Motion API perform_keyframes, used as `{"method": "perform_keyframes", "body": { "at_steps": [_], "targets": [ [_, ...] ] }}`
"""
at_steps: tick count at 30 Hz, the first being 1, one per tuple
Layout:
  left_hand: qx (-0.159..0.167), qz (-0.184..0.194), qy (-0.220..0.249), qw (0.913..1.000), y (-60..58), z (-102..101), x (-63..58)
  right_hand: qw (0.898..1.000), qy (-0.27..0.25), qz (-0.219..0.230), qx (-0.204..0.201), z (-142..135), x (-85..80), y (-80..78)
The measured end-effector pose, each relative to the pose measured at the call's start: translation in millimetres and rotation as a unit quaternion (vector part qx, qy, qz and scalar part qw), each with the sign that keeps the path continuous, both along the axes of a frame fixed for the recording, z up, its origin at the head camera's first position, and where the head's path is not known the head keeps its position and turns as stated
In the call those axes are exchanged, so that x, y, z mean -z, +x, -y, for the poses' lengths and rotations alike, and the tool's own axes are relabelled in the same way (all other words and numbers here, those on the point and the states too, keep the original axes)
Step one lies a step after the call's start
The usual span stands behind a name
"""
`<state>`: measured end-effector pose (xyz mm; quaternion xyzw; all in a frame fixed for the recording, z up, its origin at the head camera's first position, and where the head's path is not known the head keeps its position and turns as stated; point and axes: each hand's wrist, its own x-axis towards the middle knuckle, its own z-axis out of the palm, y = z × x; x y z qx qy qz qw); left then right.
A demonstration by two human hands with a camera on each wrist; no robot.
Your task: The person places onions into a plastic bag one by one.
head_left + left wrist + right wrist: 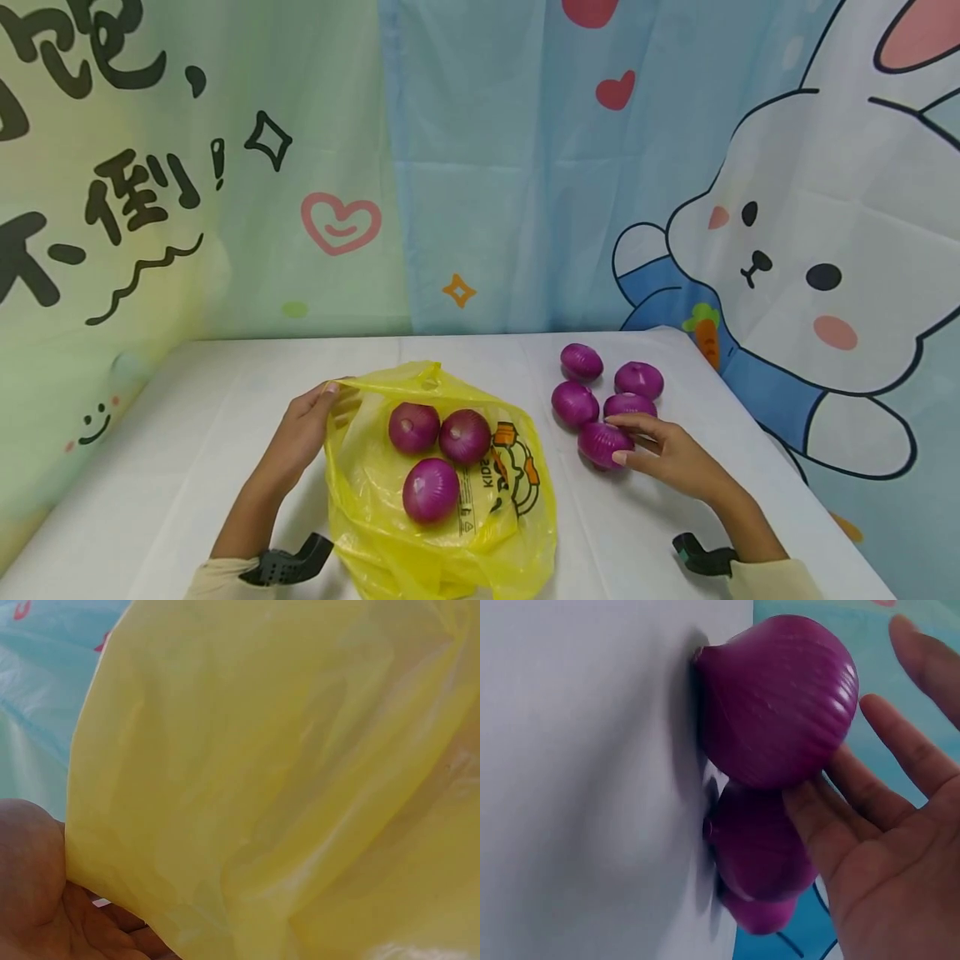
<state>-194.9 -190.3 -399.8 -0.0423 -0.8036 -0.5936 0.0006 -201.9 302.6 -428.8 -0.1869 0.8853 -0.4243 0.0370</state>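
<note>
My left hand pinches the left rim of a yellow plastic bag, its other fingers showing through the film. Bag film fills most of the left wrist view, beside the thumb. Three purple-red onions lie on the bag inside its opening. To the right, my right hand reaches around the nearest onion of a group, thumb at the near side and fingers at the far side. In the right wrist view the fingers are spread about this onion, and the thumb stands apart from it.
Several more onions sit close together behind the one at my right hand, on a white-covered table. A printed curtain hangs behind the table. Dark wrist devices are on both forearms.
</note>
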Motion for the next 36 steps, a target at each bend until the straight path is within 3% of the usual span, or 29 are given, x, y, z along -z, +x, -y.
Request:
{"method": "perform_keyframes", "body": {
  "at_steps": [6, 19, 31, 36],
  "targets": [
    [-0.005, 0.002, -0.007, 1.0000, 0.5, 0, -0.8, 0.999, 0.038, 0.000, -0.007, 12, 4.5, 0.4],
    [-0.006, 0.006, -0.005, 1.0000, 1.0, 2, 1.0, 0.999, 0.042, -0.004, -0.021, 25, 11.9, -1.9],
    [-0.004, 0.005, 0.000, 1.0000, 1.4, 1, -2.1, 0.998, 0.045, 0.011, -0.040, 28, 0.9, 0.6],
    [-0.003, 0.005, 0.001, 1.0000, 0.2, 1, -1.8, 0.998, 0.037, -0.003, -0.041, 32, -7.4, 0.8]
  ]
}}
